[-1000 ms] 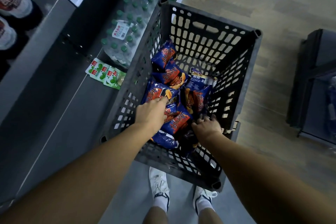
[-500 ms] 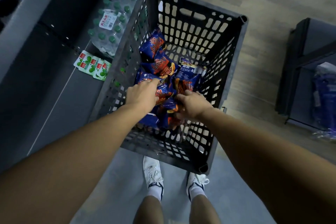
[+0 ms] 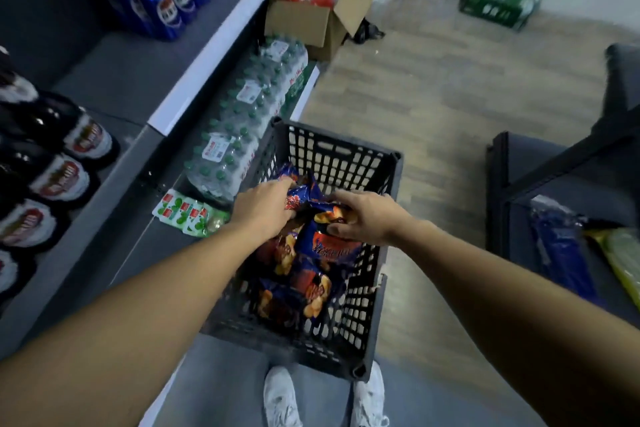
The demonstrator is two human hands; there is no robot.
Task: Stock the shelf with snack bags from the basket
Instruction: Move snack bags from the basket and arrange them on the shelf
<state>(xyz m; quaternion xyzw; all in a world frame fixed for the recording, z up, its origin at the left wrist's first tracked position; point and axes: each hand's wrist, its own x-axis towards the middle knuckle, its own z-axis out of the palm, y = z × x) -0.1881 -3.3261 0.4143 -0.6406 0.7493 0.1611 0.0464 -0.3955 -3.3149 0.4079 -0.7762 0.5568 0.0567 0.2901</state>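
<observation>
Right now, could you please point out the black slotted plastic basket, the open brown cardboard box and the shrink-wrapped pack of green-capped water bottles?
black slotted plastic basket [image 3: 337, 158]: head view, far wall.
open brown cardboard box [image 3: 298, 22]: head view, front side.
shrink-wrapped pack of green-capped water bottles [image 3: 221, 163]: head view, top of nearest pack.

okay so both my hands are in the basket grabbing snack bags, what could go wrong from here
1. Each hand, left hand and right hand, grips bunched snack bags together; a loosely caught one could slip out as you lift.
2. Squeezing the bags that tightly may crush the snacks.
3. The basket stands right at your shoes, with water bottle packs beside it, so turning toward the shelf could mean a trip.
</observation>
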